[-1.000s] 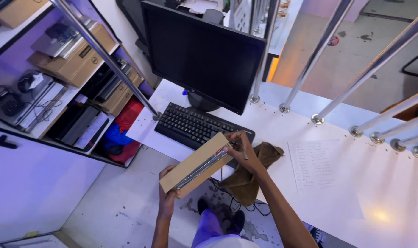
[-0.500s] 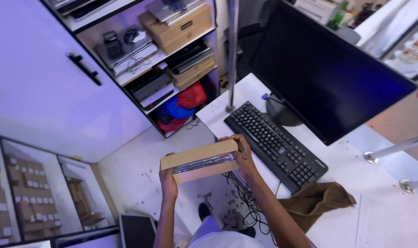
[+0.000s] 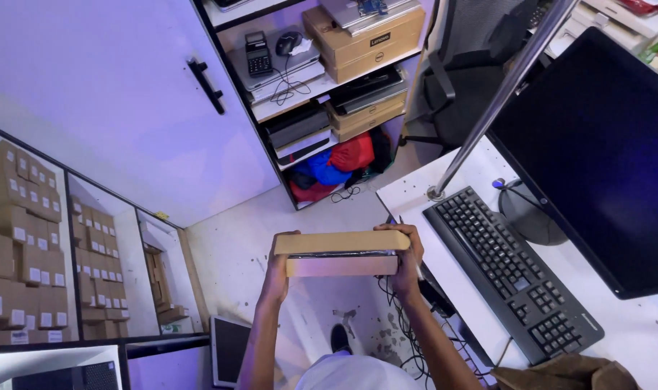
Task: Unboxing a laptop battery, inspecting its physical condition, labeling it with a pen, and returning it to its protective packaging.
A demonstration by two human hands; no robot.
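Above the floor, left of the tabletop (image 3: 416, 198) edge: flat brown cardboard box (image 3: 341, 253), long side level, lid slightly raised with a dark gap along the near edge. Left hand (image 3: 277, 269) clamped on the box's left end, fingers curled over the top. Right hand (image 3: 408, 256) clamped on the right end, fingers wrapped over the upper edge. Box held in the air, touching neither tabletop nor floor.

On the white tabletop, right of the box: black keyboard (image 3: 509, 271), lying diagonally; dark monitor (image 3: 596, 152) behind it on a round stand; metal pole (image 3: 499, 94) rising from the near corner; brown cloth (image 3: 567, 374) at the lower edge.

Beyond the box: open shelf unit (image 3: 329, 87) holding cardboard boxes, laptops, a calculator and a mouse; red and blue bags on the floor under it. Far left: stacked small cartons (image 3: 22, 245). Below the box: cables and a dark shoe on the floor.
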